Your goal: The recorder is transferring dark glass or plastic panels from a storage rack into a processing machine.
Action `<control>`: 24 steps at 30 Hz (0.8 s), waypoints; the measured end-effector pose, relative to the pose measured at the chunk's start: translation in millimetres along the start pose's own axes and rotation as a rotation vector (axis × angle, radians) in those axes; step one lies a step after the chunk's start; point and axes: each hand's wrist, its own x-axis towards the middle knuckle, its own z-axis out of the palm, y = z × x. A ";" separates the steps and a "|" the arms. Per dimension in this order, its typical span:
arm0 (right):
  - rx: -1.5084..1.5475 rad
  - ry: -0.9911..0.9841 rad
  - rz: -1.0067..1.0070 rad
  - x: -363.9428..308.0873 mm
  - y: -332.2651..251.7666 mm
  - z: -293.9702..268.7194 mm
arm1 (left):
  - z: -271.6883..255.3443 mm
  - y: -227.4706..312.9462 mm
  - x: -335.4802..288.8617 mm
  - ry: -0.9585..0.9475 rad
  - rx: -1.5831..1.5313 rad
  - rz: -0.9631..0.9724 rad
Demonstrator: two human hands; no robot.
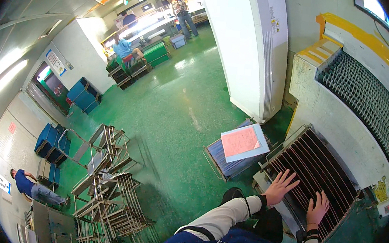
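Note:
At the lower right, a metal rack point(335, 179) holds dark sheets between thin, parallel rods. My left hand point(280, 188) is over its near left edge with fingers spread. My right hand point(318, 209) lies farther right over the same rack, fingers stretched out. Neither hand holds anything; whether the palms press on the rods or the sheets, I cannot tell. Left of the rack, on the floor, stands another wire rack point(223, 156) of bluish sheets. A pink paper point(240, 142) lies on a light blue folder point(262, 149) on top of it.
Beyond the rack stands a pale machine point(309, 97) with a roller conveyor point(365, 98). A tall white cabinet point(244, 46) rises ahead. Empty metal racks point(113, 207) and a trolley point(81, 150) stand left. People point(38, 188) are at the left and far back.

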 end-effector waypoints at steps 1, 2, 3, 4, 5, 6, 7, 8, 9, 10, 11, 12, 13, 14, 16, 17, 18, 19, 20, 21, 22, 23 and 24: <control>-0.003 0.001 -0.004 0.0 0.1 0.0 | 0.0 -0.1 0.2 0.000 0.000 0.000; -0.003 0.001 -0.004 -0.1 0.1 0.0 | -0.8 0.2 0.7 -0.017 -0.002 -0.007; -0.001 -0.004 0.001 -0.2 0.1 0.0 | -1.5 0.5 1.1 -0.035 -0.004 -0.014; 0.001 -0.008 0.006 -0.3 0.2 0.0 | -2.2 1.0 1.2 -0.035 -0.005 -0.014; 0.001 -0.008 0.006 -0.1 -0.2 -0.2 | -2.0 0.6 0.8 -0.023 -0.003 -0.010; 0.004 -0.011 0.011 0.1 -0.7 -0.3 | -1.7 0.4 0.6 -0.012 -0.002 -0.007; 0.007 -0.013 0.016 0.2 -1.0 -0.5 | -1.3 0.2 0.4 -0.011 -0.002 -0.007; 0.007 -0.013 0.016 0.2 -1.2 -0.4 | -1.7 0.2 0.2 -0.020 -0.002 -0.009; 0.007 -0.014 0.020 0.1 -1.4 -0.2 | -1.9 0.2 0.1 -0.029 -0.003 -0.012; 0.007 -0.016 0.024 0.1 -1.6 -0.1 | -2.2 0.2 0.4 -0.029 -0.003 -0.011; 0.006 -0.016 0.025 -0.2 -0.1 1.0 | -1.8 0.3 0.6 -0.032 0.003 -0.012; 0.004 -0.009 0.017 -0.2 1.4 2.3 | -1.4 0.4 0.9 -0.035 0.010 -0.013; 0.001 -0.002 0.009 -0.5 2.9 3.3 | -1.1 0.5 1.0 -0.036 0.010 -0.012; 0.001 -0.003 0.009 -0.6 3.0 3.5 | -0.7 0.1 0.5 -0.024 0.009 -0.007; 0.004 0.007 -0.010 -0.7 3.3 3.6 | 0.2 -0.6 -0.3 -0.013 0.009 -0.003; 0.003 0.007 -0.009 -0.9 3.9 4.1 | 0.2 -0.6 -0.2 -0.010 0.004 -0.001; 0.000 0.008 -0.007 -1.0 4.4 4.6 | 0.3 -0.5 0.0 -0.008 -0.002 0.002; -0.004 0.010 -0.005 -1.2 4.9 5.0 | 0.4 -0.3 0.2 -0.008 -0.002 0.002; -0.004 0.010 -0.005 -1.2 4.3 4.6 | 0.6 -0.3 0.2 -0.015 -0.005 -0.002; -0.002 0.006 0.000 -1.2 3.8 4.1 | 0.8 -0.4 0.1 -0.023 -0.007 -0.006; 0.000 0.001 0.005 -1.2 3.2 3.6 | 1.0 -0.5 0.1 -0.023 -0.007 -0.006; 0.001 0.001 0.004 -0.8 2.5 3.1 | 2.0 -1.1 0.2 -0.013 -0.003 -0.004; 0.002 -0.004 0.009 -0.3 1.8 2.7 | 2.9 -1.6 0.1 -0.002 0.000 -0.001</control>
